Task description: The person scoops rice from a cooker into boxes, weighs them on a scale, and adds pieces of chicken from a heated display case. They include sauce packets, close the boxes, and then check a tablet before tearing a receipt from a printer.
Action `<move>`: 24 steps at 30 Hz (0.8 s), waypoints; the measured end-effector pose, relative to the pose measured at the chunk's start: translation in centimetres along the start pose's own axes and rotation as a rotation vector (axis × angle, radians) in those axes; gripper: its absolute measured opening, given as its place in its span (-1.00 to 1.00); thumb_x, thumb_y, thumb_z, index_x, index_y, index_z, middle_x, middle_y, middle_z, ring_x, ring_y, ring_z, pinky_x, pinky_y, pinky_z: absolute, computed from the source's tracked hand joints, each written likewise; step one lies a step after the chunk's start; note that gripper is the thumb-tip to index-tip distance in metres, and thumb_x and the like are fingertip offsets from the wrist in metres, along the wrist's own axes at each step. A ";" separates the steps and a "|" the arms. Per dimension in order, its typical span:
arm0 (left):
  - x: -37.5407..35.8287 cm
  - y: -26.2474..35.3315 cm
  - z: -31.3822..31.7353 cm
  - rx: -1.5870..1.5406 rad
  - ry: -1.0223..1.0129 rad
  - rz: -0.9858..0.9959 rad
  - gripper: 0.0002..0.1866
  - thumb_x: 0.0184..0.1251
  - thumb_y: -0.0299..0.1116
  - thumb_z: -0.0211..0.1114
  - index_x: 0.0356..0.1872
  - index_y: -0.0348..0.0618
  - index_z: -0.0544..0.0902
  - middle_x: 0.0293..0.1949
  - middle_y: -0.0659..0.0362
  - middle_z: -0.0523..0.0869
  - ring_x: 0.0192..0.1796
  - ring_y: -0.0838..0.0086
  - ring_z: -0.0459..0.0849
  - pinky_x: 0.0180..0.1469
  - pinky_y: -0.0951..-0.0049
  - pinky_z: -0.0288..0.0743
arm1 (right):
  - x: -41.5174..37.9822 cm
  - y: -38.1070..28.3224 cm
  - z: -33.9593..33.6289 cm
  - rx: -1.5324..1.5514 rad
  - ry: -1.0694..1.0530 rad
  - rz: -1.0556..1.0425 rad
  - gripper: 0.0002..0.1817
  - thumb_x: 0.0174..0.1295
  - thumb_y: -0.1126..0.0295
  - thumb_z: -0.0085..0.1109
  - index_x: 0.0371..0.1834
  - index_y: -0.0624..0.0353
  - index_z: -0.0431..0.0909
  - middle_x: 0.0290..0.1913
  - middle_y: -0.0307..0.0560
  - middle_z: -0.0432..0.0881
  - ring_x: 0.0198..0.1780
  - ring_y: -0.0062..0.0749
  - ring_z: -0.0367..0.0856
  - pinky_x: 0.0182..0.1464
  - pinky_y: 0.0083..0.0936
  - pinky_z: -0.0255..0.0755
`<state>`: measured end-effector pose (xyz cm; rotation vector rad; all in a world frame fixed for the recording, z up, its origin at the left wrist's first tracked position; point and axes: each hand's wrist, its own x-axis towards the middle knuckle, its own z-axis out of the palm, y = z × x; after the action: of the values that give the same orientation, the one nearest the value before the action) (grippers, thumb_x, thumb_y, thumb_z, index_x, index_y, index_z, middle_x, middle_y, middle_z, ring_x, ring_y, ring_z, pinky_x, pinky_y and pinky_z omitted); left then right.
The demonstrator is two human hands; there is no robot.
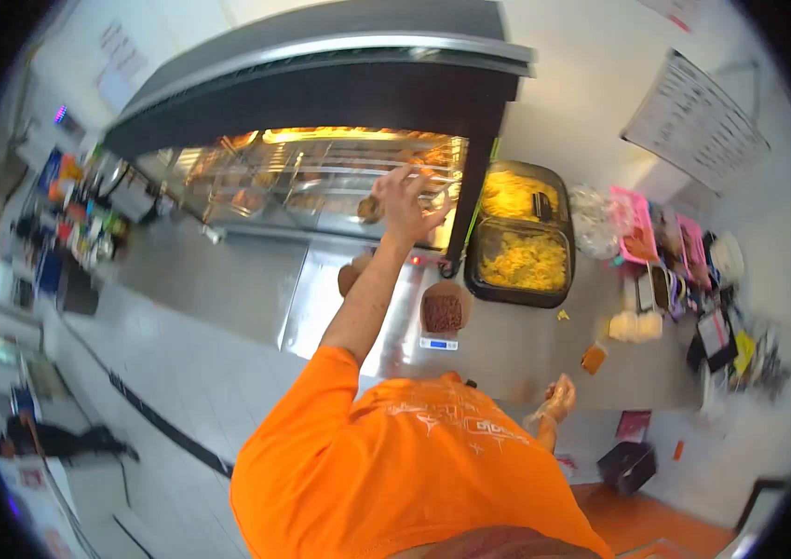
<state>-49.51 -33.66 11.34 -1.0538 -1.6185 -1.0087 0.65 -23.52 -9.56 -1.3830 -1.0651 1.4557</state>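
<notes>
My left hand (405,207) reaches to the glass front of a lit food display cabinet (470,93), its fingers spread. A small round brown item (370,209) shows right beside its fingertips. Below my forearm, a brown paper bowl (349,278) is partly hidden. A brown paper tray of dark red-brown food (442,313) sits on a small scale (439,345) with a blue display. At the counter's front edge, my right hand (558,401) has curled fingers, with clear plastic around the wrist; I cannot tell what it holds.
Right of the cabinet stands a black two-part container (521,296) of yellow food. Beyond it lie a clear plastic bag (594,222), pink baskets (635,224), pale rolls (635,326) and an orange-brown piece (593,358). A dark bin (626,466) stands below. Another person (65,440) is at far left.
</notes>
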 end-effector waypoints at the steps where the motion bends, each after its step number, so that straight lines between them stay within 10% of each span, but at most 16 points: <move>1: 0.5 0.3 -0.8 -0.002 -0.022 -0.007 -0.33 -0.10 0.01 0.54 0.10 0.14 0.50 0.09 0.12 0.43 0.16 0.23 0.37 0.17 0.09 0.09 | 1.3 -2.8 1.8 -0.032 -0.038 -0.050 -0.78 0.42 0.23 0.15 -0.04 0.12 0.57 -0.42 -0.25 0.56 -0.46 -0.63 0.47 -0.40 -0.66 0.41; 7: 1.3 -0.1 -1.6 0.106 -0.089 0.010 -0.44 -0.25 0.11 0.53 -0.12 0.27 0.61 0.06 0.24 0.48 0.15 0.29 0.42 0.20 0.03 0.07 | 6.5 -16.2 13.1 -0.133 -0.261 -0.302 -0.78 0.43 0.35 0.09 0.03 0.18 0.59 -0.32 -0.21 0.57 -0.34 -0.60 0.50 -0.30 -0.64 0.47; 10: 0.1 -0.8 -1.9 0.191 -0.036 -0.025 -0.48 -0.25 0.10 0.53 -0.16 0.28 0.62 0.06 0.23 0.48 0.19 0.30 0.40 0.24 0.01 0.04 | 6.2 -20.9 18.9 -0.193 -0.636 -0.927 -0.74 0.40 0.37 0.11 0.07 0.22 0.58 -0.24 -0.15 0.61 -0.25 -0.51 0.55 -0.19 -0.59 0.51; 19: -2.8 -9.1 -8.2 0.354 0.149 -0.254 -0.31 -0.25 0.09 0.60 0.02 0.38 0.51 0.12 0.26 0.44 0.30 0.24 0.32 0.28 -0.07 -0.03 | -12.7 -25.7 36.4 -0.483 -1.124 -1.048 -0.86 0.22 0.60 0.25 -0.16 0.28 0.66 -0.15 0.04 0.73 -0.11 -0.25 0.72 0.01 -0.43 0.55; 24: -2.9 -12.0 -15.2 0.170 0.022 -0.472 -0.17 -0.18 0.11 0.63 0.19 0.17 0.45 0.20 0.08 0.41 0.34 0.10 0.30 0.31 -0.04 -0.04 | -17.2 -24.7 47.4 -0.453 -0.924 -1.292 -0.87 0.28 0.49 0.22 -0.15 0.26 0.66 -0.09 0.00 0.72 0.01 -0.22 0.69 0.10 -0.31 0.51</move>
<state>-56.33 -51.98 10.37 -0.5521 -1.9452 -1.1530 -45.60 -34.34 20.39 0.0631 -2.3394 0.7655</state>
